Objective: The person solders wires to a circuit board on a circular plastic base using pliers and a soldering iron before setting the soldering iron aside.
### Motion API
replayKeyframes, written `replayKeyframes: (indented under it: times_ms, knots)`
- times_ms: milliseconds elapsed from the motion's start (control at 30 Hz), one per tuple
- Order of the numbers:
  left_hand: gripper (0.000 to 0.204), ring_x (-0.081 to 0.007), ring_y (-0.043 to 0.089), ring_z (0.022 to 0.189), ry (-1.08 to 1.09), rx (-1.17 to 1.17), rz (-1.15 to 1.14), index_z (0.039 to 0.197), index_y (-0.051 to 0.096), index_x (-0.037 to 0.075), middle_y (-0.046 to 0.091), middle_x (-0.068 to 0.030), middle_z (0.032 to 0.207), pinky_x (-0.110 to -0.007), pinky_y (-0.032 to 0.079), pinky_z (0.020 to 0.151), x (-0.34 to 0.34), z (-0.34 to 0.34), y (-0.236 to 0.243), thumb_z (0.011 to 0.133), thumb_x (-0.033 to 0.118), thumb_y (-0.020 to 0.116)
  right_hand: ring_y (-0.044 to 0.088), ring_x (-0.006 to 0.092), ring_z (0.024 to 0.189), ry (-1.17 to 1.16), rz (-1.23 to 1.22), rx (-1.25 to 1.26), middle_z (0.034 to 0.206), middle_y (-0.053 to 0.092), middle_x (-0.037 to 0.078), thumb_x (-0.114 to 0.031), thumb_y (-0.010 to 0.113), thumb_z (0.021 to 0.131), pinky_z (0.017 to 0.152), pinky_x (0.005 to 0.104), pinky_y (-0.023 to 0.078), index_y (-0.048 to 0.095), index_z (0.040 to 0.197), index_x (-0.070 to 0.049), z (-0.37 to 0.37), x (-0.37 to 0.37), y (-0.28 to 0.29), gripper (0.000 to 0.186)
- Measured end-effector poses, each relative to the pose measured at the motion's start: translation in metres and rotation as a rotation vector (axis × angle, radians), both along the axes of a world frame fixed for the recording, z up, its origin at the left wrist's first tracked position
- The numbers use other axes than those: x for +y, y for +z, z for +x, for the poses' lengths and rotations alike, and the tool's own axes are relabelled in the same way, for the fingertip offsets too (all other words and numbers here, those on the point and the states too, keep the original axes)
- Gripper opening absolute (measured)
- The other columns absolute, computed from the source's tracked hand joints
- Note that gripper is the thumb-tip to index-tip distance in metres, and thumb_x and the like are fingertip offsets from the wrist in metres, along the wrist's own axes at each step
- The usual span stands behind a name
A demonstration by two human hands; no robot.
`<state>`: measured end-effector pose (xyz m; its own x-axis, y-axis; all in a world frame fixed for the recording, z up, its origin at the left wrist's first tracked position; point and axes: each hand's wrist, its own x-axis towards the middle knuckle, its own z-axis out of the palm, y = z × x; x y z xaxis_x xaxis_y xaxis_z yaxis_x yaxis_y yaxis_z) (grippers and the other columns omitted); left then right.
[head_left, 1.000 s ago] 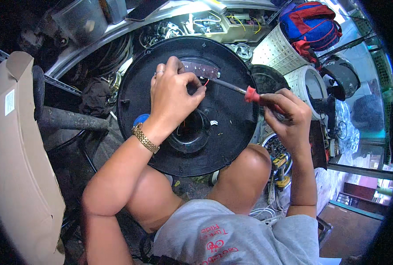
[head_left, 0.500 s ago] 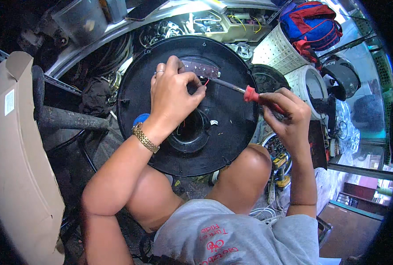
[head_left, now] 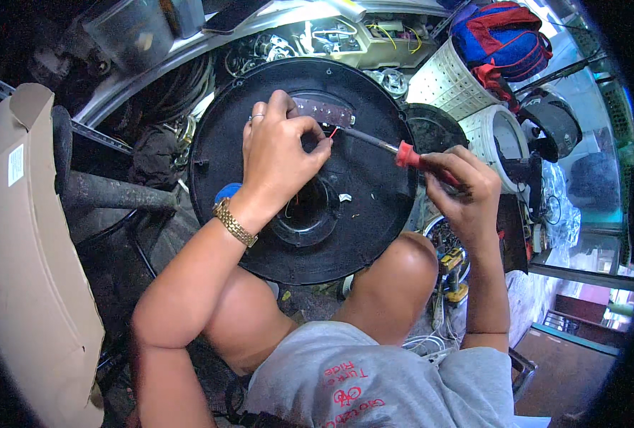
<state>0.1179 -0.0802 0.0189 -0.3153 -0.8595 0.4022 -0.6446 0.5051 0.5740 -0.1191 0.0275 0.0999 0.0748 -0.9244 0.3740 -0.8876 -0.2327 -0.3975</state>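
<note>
A wide, round black plastic base [head_left: 374,221] lies over my knees, with a hollow hub [head_left: 306,214] near its middle. Over its far part is a narrow dark circuit board [head_left: 328,113] with a row of small shiny points. My left hand [head_left: 281,146] is beside the board, thumb and index finger pinched on a thin red wire [head_left: 334,132]. Closed around the red handle of a soldering iron [head_left: 407,154] is my right hand [head_left: 467,182]. The iron's dark shaft points left, its tip close to the wire and board edge; exact contact is too small to tell.
A white scrap [head_left: 345,197] lies on the base, and a blue round piece [head_left: 228,192] shows by my left wrist. Cardboard [head_left: 32,257] stands at left. A white perforated basket [head_left: 445,82] with a blue-red bag [head_left: 499,39] and a yellow drill [head_left: 454,274] are at right.
The iron and my right hand have shifted very slightly, the handle a little lower and to the right. My left hand holds its place.
</note>
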Motion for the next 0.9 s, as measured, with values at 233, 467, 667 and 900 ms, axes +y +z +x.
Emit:
replayKeyframes:
  times_ms: [233,467,667,900]
  knots:
    - [0.013,-0.0341,0.056,0.093,-0.005,-0.008,-0.063,0.076,0.078,0.013,0.056,-0.0140,0.095,-0.044,0.049,0.079,-0.0003,0.0000,-0.0004,0.070,0.023,0.083,0.072,0.0184,0.072,0.005,0.018,-0.013,0.082,0.069,0.006,-0.001,0.074,0.077,0.064,0.0285,0.056,0.076,0.098,-0.007,0.0010,0.0010,0.0018,0.022]
    - [0.014,-0.0338,0.056,0.093,-0.009,-0.013,-0.061,0.076,0.077,0.012,0.056,-0.0139,0.095,-0.044,0.049,0.080,-0.0007,-0.0003,-0.0012,0.069,0.024,0.083,0.072,0.0182,0.072,-0.002,0.010,-0.010,0.083,0.069,0.005,-0.002,0.075,0.077,0.064,0.0290,0.056,0.076,0.098,-0.008,0.0013,0.0031,-0.0008,0.022]
    - [0.014,-0.0337,0.056,0.094,-0.005,-0.016,-0.061,0.075,0.077,0.012,0.056,-0.0139,0.095,-0.044,0.049,0.080,-0.0005,0.0000,-0.0007,0.069,0.024,0.083,0.073,0.0188,0.075,-0.007,0.015,-0.001,0.083,0.069,0.005,-0.002,0.075,0.077,0.065,0.0295,0.056,0.076,0.098,-0.008,0.0009,0.0034,-0.0040,0.022]
    - [0.014,-0.0338,0.056,0.094,-0.005,-0.019,-0.088,0.075,0.077,0.013,0.056,-0.0140,0.095,-0.045,0.050,0.079,-0.0008,0.0001,-0.0020,0.069,0.024,0.083,0.073,0.0192,0.075,-0.013,0.028,-0.044,0.085,0.068,0.007,0.000,0.074,0.077,0.066,0.0302,0.057,0.075,0.099,-0.005,0.0019,0.0056,-0.0071,0.022]
